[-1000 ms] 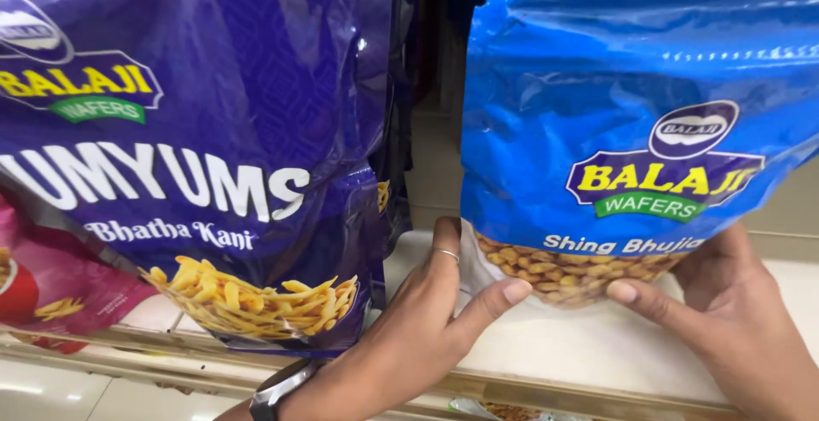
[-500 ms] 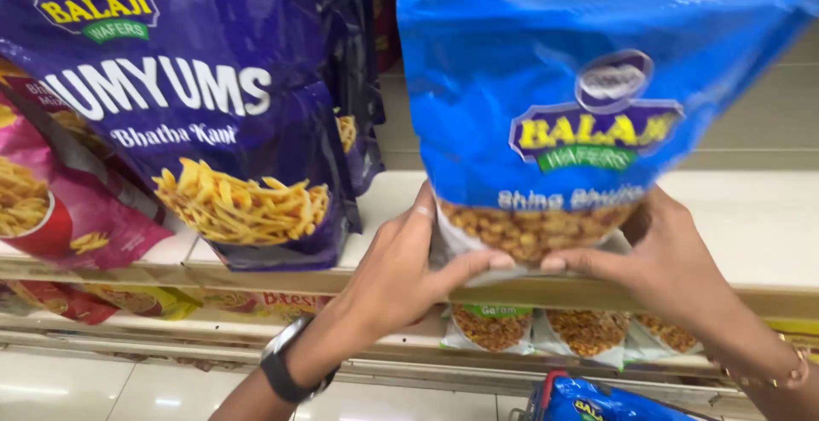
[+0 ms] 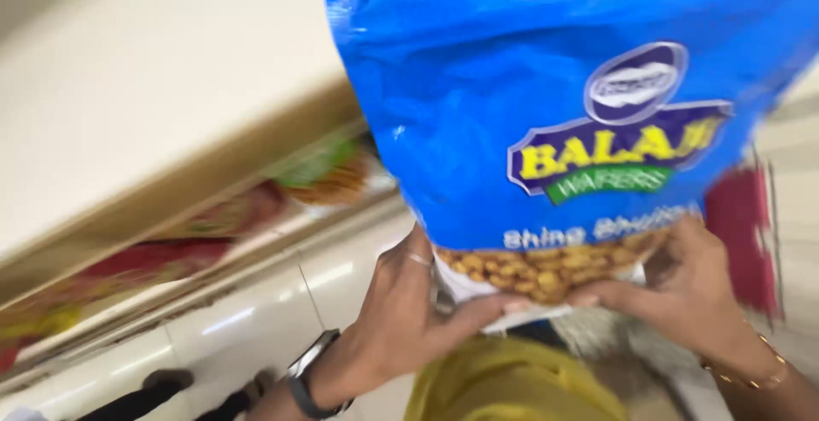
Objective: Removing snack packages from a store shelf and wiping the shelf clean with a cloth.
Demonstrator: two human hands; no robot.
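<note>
The left hand (image 3: 409, 310) grips the bottom left corner of a large blue snack bag (image 3: 554, 122), thumb stretched across the front of the lower edge and fingers wrapped behind; a thin ring sits on one finger and a dark wristwatch (image 3: 311, 378) circles the wrist at about 7 o'clock from the palm. The right hand (image 3: 682, 289) clasps the bottom right corner of the same bag, thumb pointing toward 9 o'clock along the lower seam until it nearly meets the left thumb, and a slim gold bangle (image 3: 751, 370) hangs at the wrist. The bag stands upright between both hands and rises toward 12 o'clock, filling the upper right of the view; its lower band is a clear window showing yellow-brown nuts. At 6 o'clock, below the hands, lies a yellow garment (image 3: 512, 383). Toward 9 o'clock a pale shelf (image 3: 162, 88) runs slantwise, with blurred red and green packets (image 3: 256, 208) under its edge. At 8 o'clock is glossy white tiled floor (image 3: 247, 310). At 3 o'clock a blurred red shape (image 3: 742, 225) sits behind the bag.
</note>
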